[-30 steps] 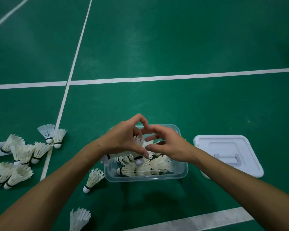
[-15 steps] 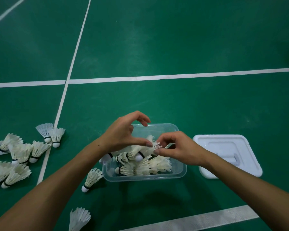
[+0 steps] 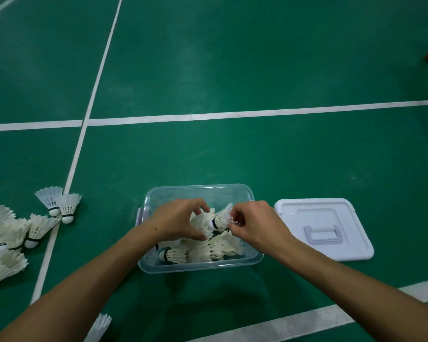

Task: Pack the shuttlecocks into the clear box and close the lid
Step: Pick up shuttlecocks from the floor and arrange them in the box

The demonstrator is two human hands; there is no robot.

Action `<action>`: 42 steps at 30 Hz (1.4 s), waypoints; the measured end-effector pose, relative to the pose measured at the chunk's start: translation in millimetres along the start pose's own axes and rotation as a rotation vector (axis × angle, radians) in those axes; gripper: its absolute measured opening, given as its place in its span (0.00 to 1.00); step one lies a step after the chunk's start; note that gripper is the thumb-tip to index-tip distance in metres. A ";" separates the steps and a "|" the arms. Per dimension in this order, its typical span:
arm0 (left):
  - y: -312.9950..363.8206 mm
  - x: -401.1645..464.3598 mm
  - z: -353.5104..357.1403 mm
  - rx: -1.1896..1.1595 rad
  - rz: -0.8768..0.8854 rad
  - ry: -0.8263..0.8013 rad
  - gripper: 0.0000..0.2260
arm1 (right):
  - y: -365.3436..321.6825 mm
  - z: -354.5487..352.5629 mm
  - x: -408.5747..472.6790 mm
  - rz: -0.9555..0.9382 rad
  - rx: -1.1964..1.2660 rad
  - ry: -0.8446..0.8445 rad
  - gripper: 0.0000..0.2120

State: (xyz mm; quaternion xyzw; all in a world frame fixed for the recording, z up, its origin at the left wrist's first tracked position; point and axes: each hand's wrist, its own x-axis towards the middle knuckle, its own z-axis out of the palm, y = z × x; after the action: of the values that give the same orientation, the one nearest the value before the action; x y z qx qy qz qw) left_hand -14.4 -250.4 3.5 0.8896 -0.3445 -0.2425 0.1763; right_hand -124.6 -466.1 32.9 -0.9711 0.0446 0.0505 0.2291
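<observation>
Both hands lowered into clear box (image 3: pixel 198 193): left hand (image 3: pixel 177 219), right hand (image 3: pixel 251 223) each now pinch a shuttlecock (image 3: pixel 220 219). Packing continues; lid (image 3: pixel 324 228) off.

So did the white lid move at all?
No. The white lid still lies flat just to the right of the clear box, in the same place beside it as before.
</observation>
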 end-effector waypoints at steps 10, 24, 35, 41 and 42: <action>-5.1 -3.6 -3.8 0.052 0.018 0.038 0.29 | -17.8 30.7 22.0 0.004 0.137 -0.136 0.04; -8.7 -14.6 -17.6 -0.176 0.061 0.118 0.44 | -12.2 31.0 33.9 0.121 0.248 -0.298 0.08; 40.2 -20.9 -54.0 -0.759 0.277 0.367 0.21 | -57.7 -17.4 9.1 -0.078 0.720 -0.257 0.11; 47.3 -15.9 -46.3 -0.777 0.252 0.395 0.18 | -51.5 -12.7 7.3 -0.132 0.688 -0.224 0.05; 46.2 -14.9 -44.5 -0.768 0.242 0.403 0.17 | -48.7 -13.1 6.1 -0.135 0.681 -0.215 0.04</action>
State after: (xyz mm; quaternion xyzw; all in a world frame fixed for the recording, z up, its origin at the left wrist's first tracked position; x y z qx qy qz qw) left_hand -23.8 -265.8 66.8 0.7427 -0.2898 -0.1522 0.5842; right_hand -112.1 -428.9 65.3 -0.8290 -0.0298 0.1194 0.5456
